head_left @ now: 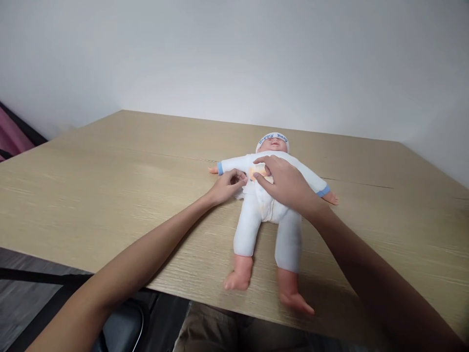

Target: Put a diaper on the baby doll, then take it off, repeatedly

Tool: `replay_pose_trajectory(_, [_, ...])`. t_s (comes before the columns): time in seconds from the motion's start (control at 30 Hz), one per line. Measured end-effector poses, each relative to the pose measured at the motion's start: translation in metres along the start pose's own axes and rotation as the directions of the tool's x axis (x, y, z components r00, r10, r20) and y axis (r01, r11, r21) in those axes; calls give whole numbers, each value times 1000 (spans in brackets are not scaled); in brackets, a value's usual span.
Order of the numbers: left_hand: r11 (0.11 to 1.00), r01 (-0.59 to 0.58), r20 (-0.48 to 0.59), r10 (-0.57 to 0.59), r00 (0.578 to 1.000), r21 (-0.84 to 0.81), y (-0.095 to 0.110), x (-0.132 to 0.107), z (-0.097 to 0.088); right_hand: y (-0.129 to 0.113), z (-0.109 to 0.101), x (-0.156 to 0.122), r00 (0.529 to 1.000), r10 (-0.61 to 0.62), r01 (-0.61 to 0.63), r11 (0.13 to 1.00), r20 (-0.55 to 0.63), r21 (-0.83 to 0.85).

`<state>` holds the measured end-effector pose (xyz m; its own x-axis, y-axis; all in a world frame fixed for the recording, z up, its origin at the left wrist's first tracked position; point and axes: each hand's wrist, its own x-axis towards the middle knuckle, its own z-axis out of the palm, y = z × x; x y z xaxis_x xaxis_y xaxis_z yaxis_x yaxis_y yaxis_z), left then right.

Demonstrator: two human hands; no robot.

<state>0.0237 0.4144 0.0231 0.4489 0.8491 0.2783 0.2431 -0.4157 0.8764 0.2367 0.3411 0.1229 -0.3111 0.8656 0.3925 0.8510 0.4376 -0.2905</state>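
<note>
A baby doll (247,230) lies on its back on the table, head away from me and feet toward me. It wears a white outfit with blue cuffs and a white cap with blue lettering. Around its hips is a white diaper (269,208) with an orange patch at the front waist. My left hand (229,187) is closed in a pinch at the diaper's side edge, at the left of the view. Over the diaper's front waist lies my right hand (287,183), its thumb and index finger apart. Its palm side and some fingertips are hidden.
The light wood table (110,195) has a seam running across it. A pale wall (234,63) stands behind. A dark chair (122,325) is below the near edge at the left, and pink-and-black fabric (12,129) shows at far left.
</note>
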Motion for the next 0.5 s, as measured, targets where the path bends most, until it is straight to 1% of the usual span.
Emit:
replay_pose_trajectory(0.07, [999, -6, -15, 6, 1000, 45, -3, 0, -1, -1, 3, 4, 999, 29, -28, 999, 22, -43])
replay_pose_trajectory(0.13, [994, 6, -51, -1, 999, 113, -4, -3, -4, 0, 5, 4, 999, 45, -44, 998, 23, -49])
replay_pose_trajectory(0.23, [971, 38, -139, -4, 990, 238, 0, -10, -13, 2, 6, 2, 999, 45, -45, 999, 13, -29])
replay_pose_trajectory(0.3, [940, 55, -176, 5, 984, 337, 3, -17, -22, 2, 6, 2, 999, 49, -48, 999, 13, -14])
replay_pose_trajectory(0.37, [882, 78, -161, -3, 987, 464, 7, -24, -30, 2, 6, 2, 998, 51, -51, 999, 24, -3])
replay_pose_trajectory(0.43, [821, 103, -114, -47, 992, 561, 8, -29, -37, 2, 6, 2, 998, 54, -54, 999, 30, 3])
replay_pose_trajectory(0.5, [818, 126, -47, -121, 992, 561, 9, -31, -43, 2, 6, 2, 998, 60, -60, 998, 32, -1])
